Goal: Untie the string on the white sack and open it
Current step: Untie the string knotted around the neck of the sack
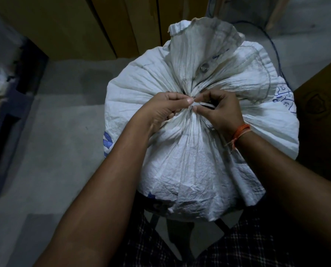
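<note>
1. Lying along the far left edge is a dark blue object [8, 105], too dim and blurred to identify, on the grey floor [51, 143].
2. Behind it, along the top, stand brown panels [87, 26] that look like cardboard or wood; which of the two cannot be told.
3. The left hand [160, 110] reaches in from the lower left. Its fingers [175, 97] are curled, and its thumb tip meets them right at the gathered neck of the white sack [195, 160], pinching the string [200, 104] at the knot.
4. The string is a pale, flat band wrapped around the neck, sitting between the two hands, touching the fingertips of both. The knot is still tied and the neck still bunched shut.
5. The sack stands upright directly below the camera, between the person's legs in checked cloth [247, 247]. Its fabric pleats outward from the neck, and the loose mouth flap rises beyond the hands, with a metal eyelet [204, 66] showing on it.
6. The right hand [220, 110] comes in from the lower right, its fingers [206, 98] bent and pinching the string just beside the left thumb. An orange thread band [241, 132] circles its wrist.
7. Blue handwriting [285, 95] marks the sack's right shoulder, and a brown box [318, 108] stands at the far right.
</note>
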Demonstrator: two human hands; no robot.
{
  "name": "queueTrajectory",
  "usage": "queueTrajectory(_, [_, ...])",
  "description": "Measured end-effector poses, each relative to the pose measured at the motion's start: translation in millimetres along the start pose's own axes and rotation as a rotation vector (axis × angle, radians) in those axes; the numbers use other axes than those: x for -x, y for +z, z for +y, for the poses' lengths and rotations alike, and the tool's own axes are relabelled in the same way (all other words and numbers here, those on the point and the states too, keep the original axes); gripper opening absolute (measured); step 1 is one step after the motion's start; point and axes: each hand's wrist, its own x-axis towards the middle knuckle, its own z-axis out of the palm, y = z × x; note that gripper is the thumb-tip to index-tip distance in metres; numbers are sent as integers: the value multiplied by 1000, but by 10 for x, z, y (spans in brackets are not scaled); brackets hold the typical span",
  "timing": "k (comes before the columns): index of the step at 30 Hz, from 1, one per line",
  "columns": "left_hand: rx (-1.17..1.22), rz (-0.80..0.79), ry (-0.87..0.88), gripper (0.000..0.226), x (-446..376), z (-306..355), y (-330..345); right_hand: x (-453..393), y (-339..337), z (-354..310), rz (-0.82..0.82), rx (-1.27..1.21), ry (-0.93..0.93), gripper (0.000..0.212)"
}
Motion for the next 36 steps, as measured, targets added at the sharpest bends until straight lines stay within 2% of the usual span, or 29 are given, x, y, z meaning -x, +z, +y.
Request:
queueTrajectory(3, [-12, -6, 12, 10, -5, 1, -9, -1, -8, -25, -11, -6, 5, 21])
queueTrajectory(6, [-51, -1, 42, 23, 6, 3, -10, 28, -37, -48, -13, 22, 2, 18])
queueTrajectory(13, [-159, 29, 156, 26, 54, 46, 6, 91, -142, -134, 49, 367, -75, 19])
queueTrajectory(22, [-314, 137, 230, 27, 100, 91, 122, 69, -265, -222, -77, 419, -59, 15])
queueTrajectory(25, [-319, 164, 240, 27, 100, 75, 118, 69, -335, -238, -149, 420, -77, 14])
queueTrajectory(32, [-328, 154, 253, 20, 110, 68, 116, 53, -627, -270, -480, 521, -204, 11])
queueTrajectory(36, [-318, 173, 248, 18, 124, 71, 132, 81, -726, -284, -545, 455, -173, 9])
